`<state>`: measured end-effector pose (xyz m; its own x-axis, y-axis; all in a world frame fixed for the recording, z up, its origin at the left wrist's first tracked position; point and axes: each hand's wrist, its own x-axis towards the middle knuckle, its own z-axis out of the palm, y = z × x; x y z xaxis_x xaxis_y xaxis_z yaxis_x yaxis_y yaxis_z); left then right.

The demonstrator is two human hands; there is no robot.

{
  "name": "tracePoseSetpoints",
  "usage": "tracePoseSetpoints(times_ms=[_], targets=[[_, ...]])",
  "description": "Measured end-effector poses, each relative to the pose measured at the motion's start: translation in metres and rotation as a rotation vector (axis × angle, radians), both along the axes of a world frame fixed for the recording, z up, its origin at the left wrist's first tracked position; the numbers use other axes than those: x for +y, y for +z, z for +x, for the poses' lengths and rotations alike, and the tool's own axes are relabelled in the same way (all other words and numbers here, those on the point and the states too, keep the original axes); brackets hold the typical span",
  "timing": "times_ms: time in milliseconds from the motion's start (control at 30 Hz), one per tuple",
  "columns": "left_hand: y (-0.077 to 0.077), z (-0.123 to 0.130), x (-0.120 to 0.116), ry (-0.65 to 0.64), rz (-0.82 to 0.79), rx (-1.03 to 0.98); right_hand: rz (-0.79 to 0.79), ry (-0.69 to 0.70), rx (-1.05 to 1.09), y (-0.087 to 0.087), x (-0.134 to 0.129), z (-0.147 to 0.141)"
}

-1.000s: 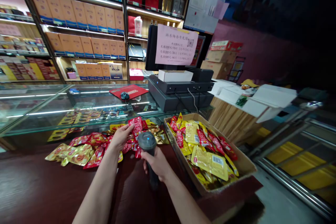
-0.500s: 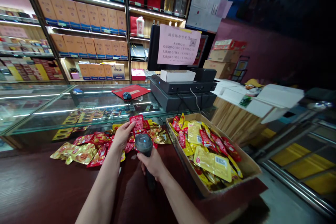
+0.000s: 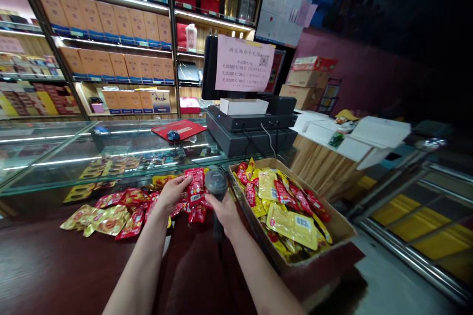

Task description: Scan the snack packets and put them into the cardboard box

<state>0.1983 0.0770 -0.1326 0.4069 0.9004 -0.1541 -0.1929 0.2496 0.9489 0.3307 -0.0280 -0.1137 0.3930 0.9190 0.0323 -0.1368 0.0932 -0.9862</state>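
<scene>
Between the thumb and fingers of my left hand (image 3: 173, 196) is a red snack packet (image 3: 195, 185), its barcode side facing me. My right hand (image 3: 226, 214) is wrapped round the handle of a dark barcode scanner (image 3: 216, 183), its head just right of the packet and apart from it. Under and behind my hands, a pile of red snack packets (image 3: 135, 197) and gold packets (image 3: 107, 220) lies on the dark red counter. To the right, a cardboard box (image 3: 271, 251) holds several yellow packets (image 3: 291, 225) and red ones.
A glass display counter (image 3: 121, 145) runs behind the pile, with a mouse (image 3: 173, 135) on a red mat (image 3: 188, 129). A monitor with a pink sign (image 3: 244, 66) stands above a black cash drawer (image 3: 240, 140). Metal railing (image 3: 410, 246) stands at right.
The scanner has moved right, away from in front of the red packet, so the packet's barcode now shows. My left hand keeps its hold. The whole view has shifted slightly.
</scene>
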Motion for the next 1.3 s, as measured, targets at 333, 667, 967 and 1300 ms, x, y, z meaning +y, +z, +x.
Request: tracePoseSetpoints(times_ms=[333, 667, 967, 1300], targets=[[0.043, 0.042, -0.048, -0.303, -0.243, -0.408, -0.091, -0.028, 0.38, 0.019, -0.008, 0.065], [0.116, 0.14, -0.047, -0.343, -0.142, -0.358, 0.029, -0.1, 0.468, 0.083, -0.031, 0.136], [0.118, 0.215, -0.049, -0.362, -0.128, -0.205, 0.08, -0.398, 0.41, 0.099, -0.06, 0.195], [0.1, 0.145, -0.039, -0.206, -0.168, -0.197, -0.037, -0.175, 0.385, 0.066, -0.046, 0.131]])
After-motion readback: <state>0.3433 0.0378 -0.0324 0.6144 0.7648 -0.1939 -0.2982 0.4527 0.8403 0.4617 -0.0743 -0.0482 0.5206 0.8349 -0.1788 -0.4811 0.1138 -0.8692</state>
